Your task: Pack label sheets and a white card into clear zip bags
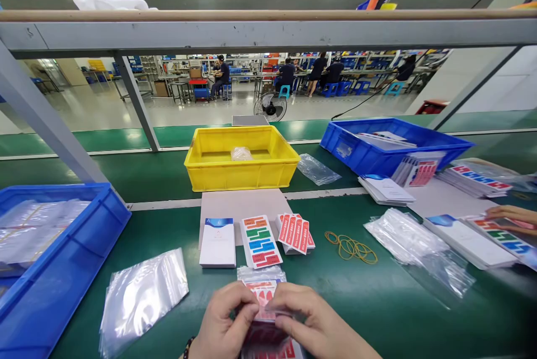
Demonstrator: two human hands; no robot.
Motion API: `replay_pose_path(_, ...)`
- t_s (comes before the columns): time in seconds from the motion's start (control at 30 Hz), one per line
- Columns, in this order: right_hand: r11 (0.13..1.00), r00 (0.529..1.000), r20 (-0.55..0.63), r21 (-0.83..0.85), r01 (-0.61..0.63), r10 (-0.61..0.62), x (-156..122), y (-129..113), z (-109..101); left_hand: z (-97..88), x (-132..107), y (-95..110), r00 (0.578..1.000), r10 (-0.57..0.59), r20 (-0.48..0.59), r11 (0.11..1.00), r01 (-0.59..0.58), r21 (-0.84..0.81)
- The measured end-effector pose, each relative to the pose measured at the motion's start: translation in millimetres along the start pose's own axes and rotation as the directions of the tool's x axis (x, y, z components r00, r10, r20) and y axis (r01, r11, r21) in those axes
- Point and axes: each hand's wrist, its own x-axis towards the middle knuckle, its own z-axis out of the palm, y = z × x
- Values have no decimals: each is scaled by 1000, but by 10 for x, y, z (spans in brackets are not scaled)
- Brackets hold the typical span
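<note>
At the front edge of the bench, my left hand (229, 317) and my right hand (314, 314) pinch a clear plastic bag (260, 274) from both sides. A red-and-white label sheet (265, 293) shows between my fingers; whether it lies fully inside the bag, I cannot tell. More red print is partly hidden below my hands. Just beyond stand a stack of white booklets (218, 244), a stack of multicoloured label sheets (260, 241) and a fanned pile of red label cards (295, 233). Flat clear bags (145, 297) lie to the left of my left hand.
Yellow rubber bands (352, 247) and clear bags (413, 241) lie to the right. A yellow bin (241, 174) stands ahead, with blue bins at left (84, 269) and right (390, 130). A co-worker's hand (512, 216) touches label sheets at far right. A shelf beam (268, 34) crosses above.
</note>
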Motion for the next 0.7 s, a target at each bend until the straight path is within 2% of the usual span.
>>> replay_pose_path(0.07, 999, 999, -37, 43, -15, 17, 31, 38, -8, -27, 6, -16, 996, -82, 30, 997, 82, -9)
replay_pose_path(0.17, 989, 991, -79, 110, -95, 104, 116, 153, 3, -51, 57, -114, 973, -221, 63, 971, 225, -83)
replay_pose_path(0.23, 977, 982, -95, 154, -149, 165, 173, 244, 28, -50, 108, -199, 958, -279, 67, 958, 282, -47)
replay_pose_path(0.4, 974, 974, -132, 161, -160, 181, 243, 390, 84, -6, 201, -322, 957, -291, 20, 955, 289, 61)
replay_pose_path(0.53, 983, 973, -166, 118, -144, 162, 265, 395, 80, 7, 218, -360, 951, -305, 48, 952, 306, -13)
replay_pose_path(0.7, 983, 967, -209, 144, -117, 146, 271, 397, 47, -4, 229, -392, 942, -325, 77, 941, 331, -75)
